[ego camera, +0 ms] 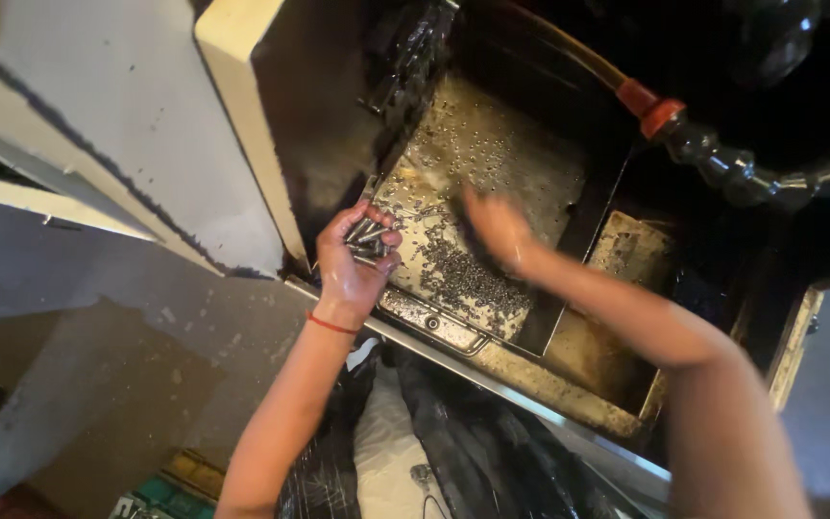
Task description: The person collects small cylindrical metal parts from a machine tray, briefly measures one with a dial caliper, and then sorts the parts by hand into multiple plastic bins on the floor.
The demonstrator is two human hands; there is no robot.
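Note:
My left hand [353, 264] is cupped and closed around a bunch of small grey metal cylinders [369, 236], held at the near left edge of a wet, oily perforated tray [521, 154] inside a machine. A red thread circles that wrist. My right hand [494, 228] is blurred and reaches down onto the tray, its fingers over a heap of small metal parts and chips [458, 274]. I cannot tell whether the right hand holds anything.
A black segmented coolant hose with an orange-red collar [660, 113] runs across the upper right. The cream machine housing [232, 58] stands at the left. A metal sill [521, 399] runs below the tray, with dark cloth and a white rag [391, 452] beneath.

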